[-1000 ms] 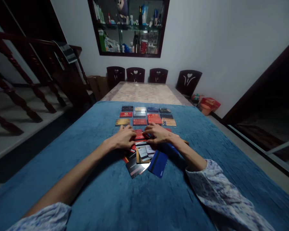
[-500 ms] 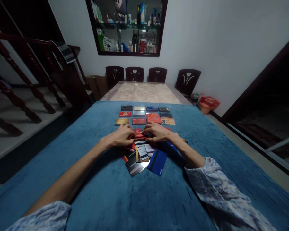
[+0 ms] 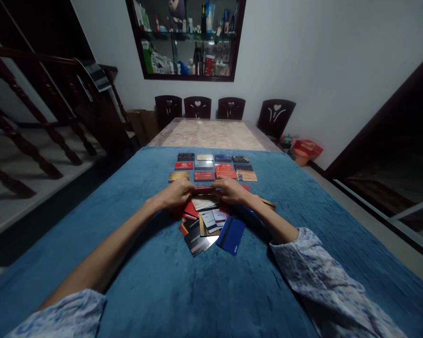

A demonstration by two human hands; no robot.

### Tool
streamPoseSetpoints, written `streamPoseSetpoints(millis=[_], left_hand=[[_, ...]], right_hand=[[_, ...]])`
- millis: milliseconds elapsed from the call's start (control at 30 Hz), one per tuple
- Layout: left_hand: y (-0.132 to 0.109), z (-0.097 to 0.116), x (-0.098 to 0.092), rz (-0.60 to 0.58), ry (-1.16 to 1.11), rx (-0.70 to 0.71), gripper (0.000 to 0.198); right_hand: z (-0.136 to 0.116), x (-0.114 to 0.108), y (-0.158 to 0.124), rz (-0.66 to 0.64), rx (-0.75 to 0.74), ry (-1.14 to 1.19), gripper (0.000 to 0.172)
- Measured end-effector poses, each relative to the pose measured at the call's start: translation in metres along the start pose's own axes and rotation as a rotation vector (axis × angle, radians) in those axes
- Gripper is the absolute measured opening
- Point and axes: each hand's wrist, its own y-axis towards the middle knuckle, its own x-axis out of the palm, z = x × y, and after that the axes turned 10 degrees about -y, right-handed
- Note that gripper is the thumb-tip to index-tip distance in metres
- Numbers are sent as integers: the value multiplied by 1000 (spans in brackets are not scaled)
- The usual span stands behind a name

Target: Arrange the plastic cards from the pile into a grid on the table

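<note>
A loose heap of plastic cards [image 3: 207, 224] lies on the blue cloth [image 3: 183, 286] in front of me. My left hand [image 3: 176, 193] and my right hand [image 3: 229, 190] hover just above the far end of the heap, each pinching one end of a dark reddish card [image 3: 203, 190] held flat between them. Beyond my hands, cards are laid out in neat rows [image 3: 213, 168] on the cloth. A dark blue card [image 3: 231, 234] lies at the near right of the heap.
The cloth covers the near part of a long table [image 3: 211, 134] whose far end is bare stone. Several dark chairs [image 3: 197, 107] stand at the far end below a glass wall cabinet [image 3: 188, 37]. A stair railing [image 3: 38, 122] runs on the left.
Both hands were pressed flat on the heap; they have since lifted a little and now hold one card up between them, uncovering the cards underneath.
</note>
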Motion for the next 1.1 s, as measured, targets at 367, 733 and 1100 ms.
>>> streamPoseSetpoints(millis=[367, 733, 1100], left_hand=[[1, -5, 11, 71, -14, -14, 22], [0, -11, 18, 106, -71, -17, 31], [-1, -14, 29, 178, -74, -61, 46]], right_hand=[[-6, 4, -1, 12, 187, -48, 35], [-12, 0, -3, -20, 252, -59, 45], [-12, 6, -2, 21, 282, -65, 43]])
